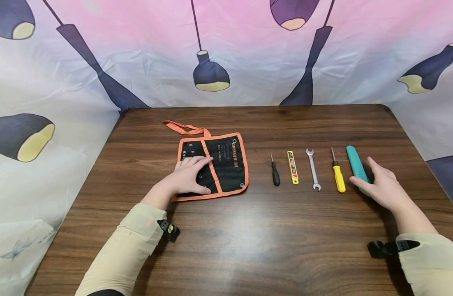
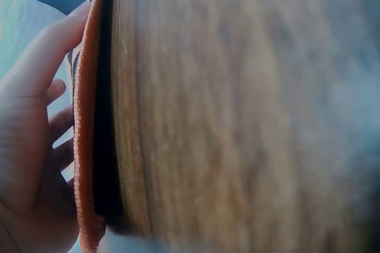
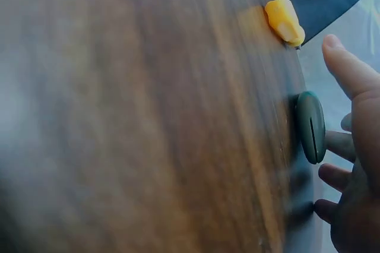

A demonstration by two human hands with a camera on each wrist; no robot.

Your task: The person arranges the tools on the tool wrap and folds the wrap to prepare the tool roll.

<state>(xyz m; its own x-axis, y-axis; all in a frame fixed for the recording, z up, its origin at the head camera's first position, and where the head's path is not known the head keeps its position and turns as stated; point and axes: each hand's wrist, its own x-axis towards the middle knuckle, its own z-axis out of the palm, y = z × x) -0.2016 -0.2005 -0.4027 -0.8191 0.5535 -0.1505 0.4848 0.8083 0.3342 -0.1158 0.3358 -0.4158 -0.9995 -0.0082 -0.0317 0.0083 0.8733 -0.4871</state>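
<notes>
Thumb and fingers of the right hand [image 1: 385, 187] stand well spread about the near end of the slim, rounded teal tool [image 1: 356, 162], gripping nothing; whether a fingertip touches it, I cannot tell. That tool lies at right of frame, just left of the palm, its long axis slanting from upper left to lower right; of the 2 hands, the right is far nearer. Left of centre, the left hand [image 1: 191, 174] rests, fingers spread, on the flat black fabric pouch with orange trim [image 1: 230, 164].
</notes>
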